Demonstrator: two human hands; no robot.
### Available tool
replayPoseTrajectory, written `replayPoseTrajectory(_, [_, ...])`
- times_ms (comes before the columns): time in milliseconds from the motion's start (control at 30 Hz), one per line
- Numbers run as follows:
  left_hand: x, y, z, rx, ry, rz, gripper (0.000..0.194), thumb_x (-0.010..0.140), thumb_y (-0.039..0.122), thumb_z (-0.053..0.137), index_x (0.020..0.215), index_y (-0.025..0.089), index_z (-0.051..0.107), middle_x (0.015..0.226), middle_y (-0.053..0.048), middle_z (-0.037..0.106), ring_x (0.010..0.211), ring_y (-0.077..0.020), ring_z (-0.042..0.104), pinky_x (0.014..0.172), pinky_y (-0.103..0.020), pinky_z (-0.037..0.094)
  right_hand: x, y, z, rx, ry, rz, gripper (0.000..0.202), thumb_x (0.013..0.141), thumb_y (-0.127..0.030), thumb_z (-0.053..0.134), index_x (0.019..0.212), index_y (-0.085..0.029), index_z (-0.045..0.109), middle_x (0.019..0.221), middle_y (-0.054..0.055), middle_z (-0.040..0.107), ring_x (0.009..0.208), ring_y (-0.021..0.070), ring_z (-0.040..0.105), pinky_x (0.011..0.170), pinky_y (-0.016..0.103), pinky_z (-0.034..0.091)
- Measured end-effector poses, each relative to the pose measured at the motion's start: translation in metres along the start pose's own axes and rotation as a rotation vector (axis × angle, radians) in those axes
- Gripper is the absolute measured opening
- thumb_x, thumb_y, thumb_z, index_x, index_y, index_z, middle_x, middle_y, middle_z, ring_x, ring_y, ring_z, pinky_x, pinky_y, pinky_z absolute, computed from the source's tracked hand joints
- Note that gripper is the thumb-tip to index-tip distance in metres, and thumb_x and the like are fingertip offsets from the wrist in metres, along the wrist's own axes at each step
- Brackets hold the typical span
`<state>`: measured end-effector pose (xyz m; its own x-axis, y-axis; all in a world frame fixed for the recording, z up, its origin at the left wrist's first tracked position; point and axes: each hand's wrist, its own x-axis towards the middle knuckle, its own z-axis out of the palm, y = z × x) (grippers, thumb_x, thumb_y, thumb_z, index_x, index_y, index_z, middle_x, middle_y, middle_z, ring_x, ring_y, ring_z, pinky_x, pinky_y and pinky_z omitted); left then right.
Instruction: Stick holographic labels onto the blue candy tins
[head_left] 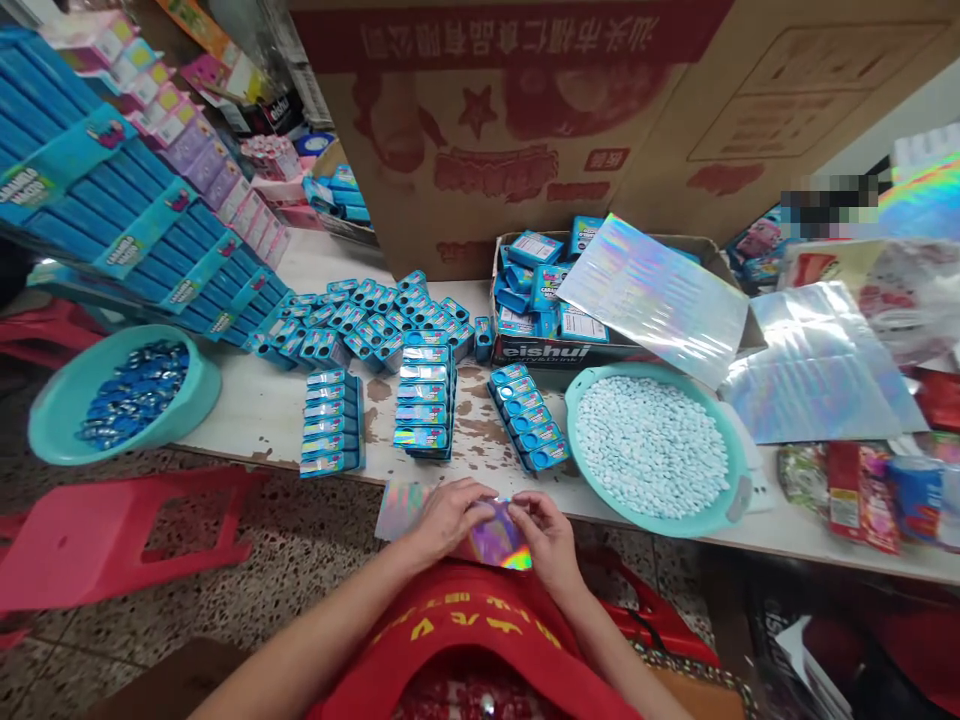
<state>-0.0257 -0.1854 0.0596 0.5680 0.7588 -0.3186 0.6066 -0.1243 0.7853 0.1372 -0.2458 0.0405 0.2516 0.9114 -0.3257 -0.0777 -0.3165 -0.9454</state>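
Between my two hands, in front of the red apron (480, 625), is a shiny holographic sheet (501, 540). My left hand (452, 515) has its fingers closed on the sheet's left side. The right side is pinched near the top by the fingertips of my right hand (546, 535). Another rainbow-sheened piece of sheet (400, 508) shows left of my left hand; whether it joins the held one I cannot tell. Just beyond my hands stand neat rows of small blue boxes: a left row (330, 425), a middle stack (424, 400) and a right row (528, 418) with round recesses facing up.
A teal bowl of white candies (739, 455) stands at right, beside holographic sheets (825, 370). Behind are loose blue boxes (375, 320), an open carton (551, 352) and a tall cardboard box (525, 130). At left are stacked display boxes (127, 190), a teal basin (199, 385) and a red stool (67, 540).
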Motion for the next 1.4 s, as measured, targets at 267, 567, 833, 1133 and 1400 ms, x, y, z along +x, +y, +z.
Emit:
replayPoseTrajectory(267, [-0.003,-0.019,0.002,-0.259,0.080,-0.192,0.020,0.076,0.029,0.055,0.081,0.019,0.072,0.083,-0.002,0.071,0.081,-0.0186,0.061,0.076,-0.027,0.044,0.002,0.008,0.002,0.029,0.009,0.080,0.023,0.061,-0.040,0.073,0.069,-0.019,0.066,0.066,0.001,0.065,0.061,0.0162,0.058,0.060,0.028,0.048])
replayPoseTrajectory(567, [0.004,-0.036,-0.013,-0.116,0.114,-0.079,0.022,0.082,0.027,0.049,0.073,0.018,0.066,0.079,-0.002,0.066,0.082,-0.0179,0.057,0.078,-0.028,0.041,0.024,0.000,0.012,-0.439,-0.061,-0.201,0.031,0.073,-0.049,0.062,0.081,-0.020,0.070,0.078,0.006,0.069,0.076,0.0214,0.061,0.074,0.035,0.048])
replayPoseTrajectory(833, [0.005,-0.050,-0.002,0.192,0.014,0.030,0.016,0.090,0.028,0.046,0.089,0.019,0.059,0.089,-0.003,0.066,0.087,-0.0189,0.059,0.078,-0.030,0.040,0.031,-0.003,0.010,-0.704,-0.049,-0.187,0.045,0.079,-0.061,0.046,0.066,-0.020,0.062,0.069,0.007,0.064,0.069,0.0214,0.058,0.066,0.033,0.045])
replayPoseTrajectory(1133, [0.019,-0.054,-0.003,0.332,-0.063,0.095,0.027,0.093,0.033,0.038,0.083,0.019,0.059,0.088,-0.003,0.063,0.085,-0.0170,0.056,0.076,-0.027,0.040,0.054,-0.021,-0.017,-0.769,-0.176,-0.002,0.036,0.075,-0.054,0.049,0.067,-0.021,0.061,0.065,0.004,0.065,0.057,0.0179,0.057,0.056,0.027,0.040])
replayPoseTrajectory(1400, [0.029,-0.042,-0.010,0.339,-0.119,-0.062,0.032,0.094,0.033,0.034,0.083,0.018,0.060,0.089,-0.005,0.064,0.083,-0.0188,0.057,0.074,-0.027,0.041,0.079,-0.027,-0.046,-1.017,-0.126,-0.029,0.024,0.079,-0.041,0.049,0.072,-0.022,0.062,0.071,0.004,0.066,0.062,0.0180,0.059,0.055,0.026,0.037])
